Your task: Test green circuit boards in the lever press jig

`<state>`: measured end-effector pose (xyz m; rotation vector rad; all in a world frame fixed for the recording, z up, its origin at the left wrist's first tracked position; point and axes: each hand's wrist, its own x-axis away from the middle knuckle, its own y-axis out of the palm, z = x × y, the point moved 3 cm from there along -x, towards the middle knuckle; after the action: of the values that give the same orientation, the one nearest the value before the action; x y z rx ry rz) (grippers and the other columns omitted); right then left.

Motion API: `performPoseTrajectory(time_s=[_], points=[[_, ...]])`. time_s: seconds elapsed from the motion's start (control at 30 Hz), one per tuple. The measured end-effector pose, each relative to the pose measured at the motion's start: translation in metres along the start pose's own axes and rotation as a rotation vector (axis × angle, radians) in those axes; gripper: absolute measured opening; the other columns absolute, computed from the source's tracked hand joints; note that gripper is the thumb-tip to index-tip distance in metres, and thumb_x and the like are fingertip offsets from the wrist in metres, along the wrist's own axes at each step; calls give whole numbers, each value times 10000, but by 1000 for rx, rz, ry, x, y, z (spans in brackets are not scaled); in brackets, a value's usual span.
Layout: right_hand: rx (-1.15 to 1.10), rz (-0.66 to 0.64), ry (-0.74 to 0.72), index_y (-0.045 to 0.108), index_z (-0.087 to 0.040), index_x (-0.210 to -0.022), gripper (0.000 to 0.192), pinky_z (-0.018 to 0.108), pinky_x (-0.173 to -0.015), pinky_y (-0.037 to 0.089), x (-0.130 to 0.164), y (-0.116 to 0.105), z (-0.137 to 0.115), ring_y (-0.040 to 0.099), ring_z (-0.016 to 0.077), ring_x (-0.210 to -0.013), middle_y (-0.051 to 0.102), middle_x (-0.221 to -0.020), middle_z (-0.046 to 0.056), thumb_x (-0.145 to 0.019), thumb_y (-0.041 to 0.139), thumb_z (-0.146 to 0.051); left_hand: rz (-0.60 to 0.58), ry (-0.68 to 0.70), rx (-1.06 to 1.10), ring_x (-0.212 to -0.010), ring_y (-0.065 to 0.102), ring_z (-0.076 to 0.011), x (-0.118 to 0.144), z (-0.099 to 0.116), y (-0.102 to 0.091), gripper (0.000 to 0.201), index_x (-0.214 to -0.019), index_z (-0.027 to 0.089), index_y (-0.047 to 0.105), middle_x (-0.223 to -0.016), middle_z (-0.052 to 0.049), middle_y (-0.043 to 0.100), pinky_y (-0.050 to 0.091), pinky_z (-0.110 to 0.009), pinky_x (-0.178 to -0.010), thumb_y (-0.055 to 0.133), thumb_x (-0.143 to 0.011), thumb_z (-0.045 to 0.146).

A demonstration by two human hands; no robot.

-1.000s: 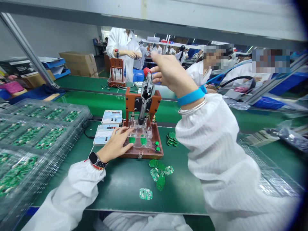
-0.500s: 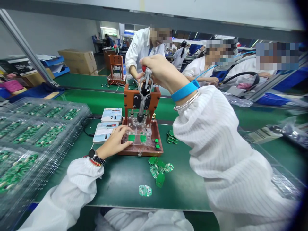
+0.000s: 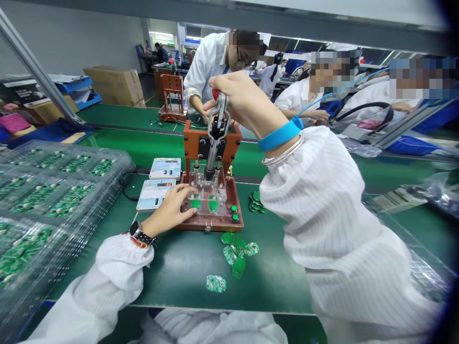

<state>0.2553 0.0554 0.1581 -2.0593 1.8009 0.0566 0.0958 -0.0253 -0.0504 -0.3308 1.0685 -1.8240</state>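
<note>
My right hand (image 3: 238, 93) is wrapped round the red-tipped lever (image 3: 215, 93) of a toggle clamp on a brown test fixture (image 3: 236, 200). The clamp's plunger (image 3: 210, 171) points down over a clear plastic plate. Two green circuit boards (image 3: 213, 204) lie side by side in the fixture's clear bed. My left hand (image 3: 174, 208) rests on the fixture's left edge, fingers stretched out and apart, close to the left board (image 3: 195, 204). Two green buttons (image 3: 234, 213) sit at the fixture's right. Two white meter boxes (image 3: 157, 193) with red digits stand left of it.
Loose circuit boards (image 3: 238, 251) lie in front of the fixture, with a single board (image 3: 216, 283) nearer me. A stack of boards (image 3: 256, 202) is to the right. Clear trays of boards (image 3: 46, 200) fill the left side. Co-workers (image 3: 208, 62) work across the green bench.
The digits on the nearer meter box have changed. Both hands keep their places on the fixture and lever. The co-worker opposite has leaned farther down and to the right.
</note>
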Motion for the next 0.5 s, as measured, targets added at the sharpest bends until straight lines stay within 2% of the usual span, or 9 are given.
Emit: performPoseTrajectory(time_s=[0.17, 0.27, 0.4, 0.47, 0.5], points=[[8, 17, -7, 299, -207, -545, 414, 164, -328, 379, 1, 0, -1, 571, 128, -490, 237, -410, -76, -945, 373, -129, 47, -4, 87, -1272, 387, -265, 1, -4, 0, 380, -1196, 237, 494, -1296, -88, 486, 317, -445, -1068, 579, -835, 319], [18, 13, -38, 301, -204, -533, 420, 152, -331, 357, 1, 0, -1, 581, 130, -505, 222, -416, -73, -935, 398, -126, 53, -23, 27, -1247, 411, -279, 3, -5, 1, 352, -1174, 236, 519, -1269, -95, 492, 331, -454, -1048, 578, -840, 330], [33, 17, -102, 337, -190, -548, 397, 141, -361, 377, 2, -1, -5, 573, 103, -505, 261, -456, -65, -931, 373, -96, 44, -5, -30, -1263, 390, -301, 3, -5, 1, 410, -1226, 242, 494, -1293, -96, 486, 323, -476, -1048, 576, -842, 363], [23, 36, -159, 429, -168, -660, 293, 140, -413, 435, 3, 0, -10, 563, 74, -530, 343, -532, -64, -930, 369, -70, 12, -14, 41, -1268, 401, -293, 3, -8, 1, 487, -1274, 245, 452, -1333, -91, 475, 336, -464, -1050, 586, -834, 406], [16, 55, -198, 483, -142, -794, 186, 144, -444, 464, 4, 0, -12, 556, 60, -545, 403, -602, -60, -925, 379, -60, -1, -26, 99, -1267, 414, -287, 3, -10, 0, 537, -1294, 245, 432, -1352, -89, 470, 345, -452, -1051, 603, -820, 430]])
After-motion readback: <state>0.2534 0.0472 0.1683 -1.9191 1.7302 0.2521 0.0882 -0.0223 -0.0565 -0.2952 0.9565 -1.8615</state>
